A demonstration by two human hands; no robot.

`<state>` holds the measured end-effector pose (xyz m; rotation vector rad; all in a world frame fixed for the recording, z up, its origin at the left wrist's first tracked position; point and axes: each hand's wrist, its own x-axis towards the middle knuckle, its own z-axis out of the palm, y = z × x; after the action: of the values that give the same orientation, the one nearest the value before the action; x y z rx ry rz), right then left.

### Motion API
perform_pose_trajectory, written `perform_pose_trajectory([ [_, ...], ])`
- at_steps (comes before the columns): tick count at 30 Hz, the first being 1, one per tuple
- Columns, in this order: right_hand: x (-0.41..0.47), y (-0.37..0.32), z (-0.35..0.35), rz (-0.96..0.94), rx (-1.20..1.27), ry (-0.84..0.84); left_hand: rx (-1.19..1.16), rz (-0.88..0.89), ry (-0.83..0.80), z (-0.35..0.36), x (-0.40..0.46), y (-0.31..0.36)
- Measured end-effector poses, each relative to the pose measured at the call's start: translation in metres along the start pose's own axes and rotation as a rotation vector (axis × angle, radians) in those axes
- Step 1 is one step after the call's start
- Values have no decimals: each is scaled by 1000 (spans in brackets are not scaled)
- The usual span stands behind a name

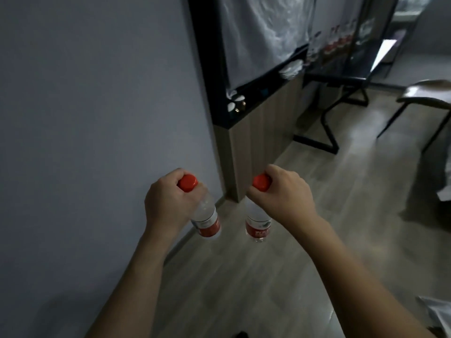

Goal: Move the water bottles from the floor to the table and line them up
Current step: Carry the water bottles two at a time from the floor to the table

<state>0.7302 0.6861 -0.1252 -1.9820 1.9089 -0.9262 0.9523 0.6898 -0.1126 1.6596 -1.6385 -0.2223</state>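
I carry two clear water bottles with red caps and red-and-white labels, both hanging above the wooden floor. My left hand [166,203] grips the neck of the left bottle [207,222], which tilts a little to the right. My right hand [280,191] grips the neck of the right bottle [258,226], which hangs nearly upright. Far off at the upper right, a dark table [341,78] bears a row of several more bottles [334,43] with red labels, blurred.
A grey wall [97,93] fills the left. A wooden cabinet with a dark top [256,132] stands ahead, small white items on it. A chair [429,96] sits at the right. Pale packaging [436,311] lies at the bottom right.
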Motion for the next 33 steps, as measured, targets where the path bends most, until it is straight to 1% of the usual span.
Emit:
perform_pose_trajectory([
  [8,46,93,-36,173,-64,100,-148,77,-154,103,61,63],
  [13,103,145,-51,240,-94,128,-197,137,-194,166,112,90],
  [17,157,181,-65,270,-115,109,-211,138,-232,218,162,116],
  [26,268,280,-107,357,-126,164,-262,136,-255,335,263,197],
  [33,353,385,-133,366,-137,167,-291,130,-251,449,329,264],
])
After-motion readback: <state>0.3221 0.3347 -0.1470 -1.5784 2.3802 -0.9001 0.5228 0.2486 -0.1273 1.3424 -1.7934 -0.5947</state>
